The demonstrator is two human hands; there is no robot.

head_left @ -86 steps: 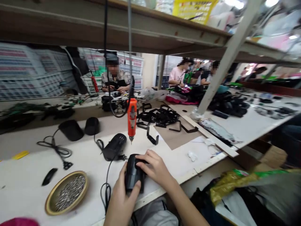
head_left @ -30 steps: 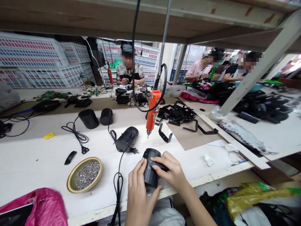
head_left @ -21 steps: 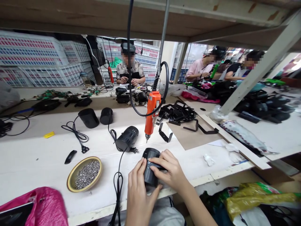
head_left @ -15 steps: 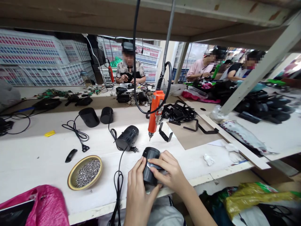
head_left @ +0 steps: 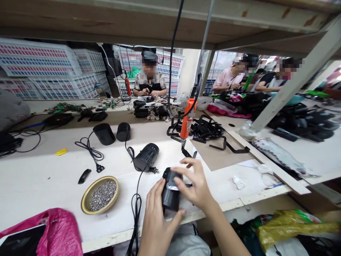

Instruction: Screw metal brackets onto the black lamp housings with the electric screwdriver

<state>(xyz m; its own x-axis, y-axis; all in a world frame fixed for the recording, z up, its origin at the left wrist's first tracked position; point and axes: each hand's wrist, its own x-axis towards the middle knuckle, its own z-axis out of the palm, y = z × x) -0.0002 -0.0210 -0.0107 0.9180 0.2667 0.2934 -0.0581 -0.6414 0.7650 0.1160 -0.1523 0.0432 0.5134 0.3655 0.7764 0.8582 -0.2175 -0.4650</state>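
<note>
My left hand (head_left: 157, 209) is wrapped round the left side of a black cylindrical housing (head_left: 171, 200) near the table's front edge. Across the housing's upper face lies a dark curved strip with a shiny surface (head_left: 172, 186). Over the housing's right side, my right hand (head_left: 197, 186) has its fingers spread, the fingertips close to the strip and the housing's far rim. Whether they touch it, I cannot tell. An orange electric screwdriver (head_left: 188, 121) hangs beyond my hands, its tip above a black bracket (head_left: 186, 153).
Left of my hands stand a bowl of screws (head_left: 84, 199) and a slotted black housing (head_left: 146, 156) with its cord. A pile of black brackets (head_left: 207, 128) lies at the back right. Pink plastic (head_left: 62, 231) covers the front left corner. Across the table a person (head_left: 149, 83) works.
My right hand's fingers have loosened from the strip and spread apart, rising slightly. My left hand still holds the housing. The view has shifted a little, and the hanging screwdriver has swung away to the right.
</note>
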